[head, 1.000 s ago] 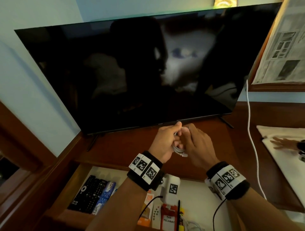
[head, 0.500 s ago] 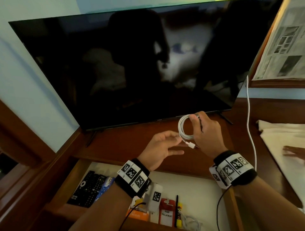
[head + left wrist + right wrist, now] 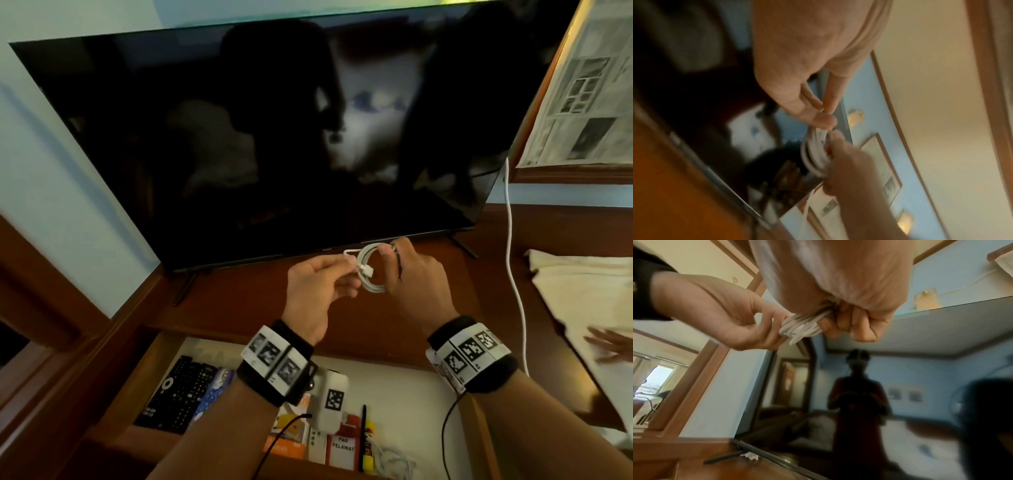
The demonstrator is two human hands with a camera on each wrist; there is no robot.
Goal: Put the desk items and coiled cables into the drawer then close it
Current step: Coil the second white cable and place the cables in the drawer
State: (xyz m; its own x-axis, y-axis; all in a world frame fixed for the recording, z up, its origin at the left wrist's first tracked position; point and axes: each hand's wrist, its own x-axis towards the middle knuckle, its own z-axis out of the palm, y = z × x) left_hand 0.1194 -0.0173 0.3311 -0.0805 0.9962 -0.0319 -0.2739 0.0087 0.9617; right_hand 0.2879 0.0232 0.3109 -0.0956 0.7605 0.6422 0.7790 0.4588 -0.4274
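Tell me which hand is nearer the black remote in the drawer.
Left. The left hand is up over the desk, above and right of the black remote; the right hand, gripping the coiled white cable, is farther right.

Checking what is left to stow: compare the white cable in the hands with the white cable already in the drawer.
The held coiled cable is up over the desk top, gripped by the right hand while the left hand pinches its plug end; the stowed cable lies in the open drawer, touched by neither hand. The held coiled cable forms a tight, neat ring; the stowed cable looks looser and is partly cut off by the frame. Both are white.
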